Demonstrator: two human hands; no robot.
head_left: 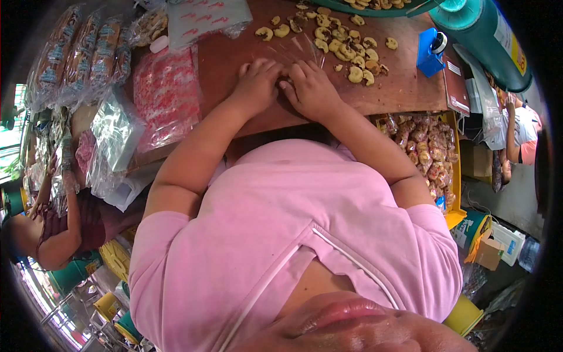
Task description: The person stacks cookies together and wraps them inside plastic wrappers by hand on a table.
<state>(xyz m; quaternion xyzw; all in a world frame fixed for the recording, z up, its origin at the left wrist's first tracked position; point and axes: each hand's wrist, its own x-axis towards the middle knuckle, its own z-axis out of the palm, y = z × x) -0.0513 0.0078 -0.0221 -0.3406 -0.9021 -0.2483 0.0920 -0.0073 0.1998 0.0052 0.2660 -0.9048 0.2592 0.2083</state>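
Note:
My left hand (257, 82) and my right hand (311, 89) are close together over the brown table. The fingers of both are curled and pinch at a clear plastic bag (306, 44), which spreads thinly beyond my fingertips. Its edge between my hands is hard to make out. Just past my right hand lies a loose pile of curled, pale yellow pastries (343, 44) with dark brown filling. Left of my left hand is a stack of red-and-white printed plastic bags (166, 94).
Printed clear bags (205, 20) and wrapped bread packs (82, 56) lie at the left. A blue box (431, 54) and green container (489, 41) stand right. A yellow crate (456, 202) holds wrapped pastries (419, 146). Other people (64, 229) are at both sides.

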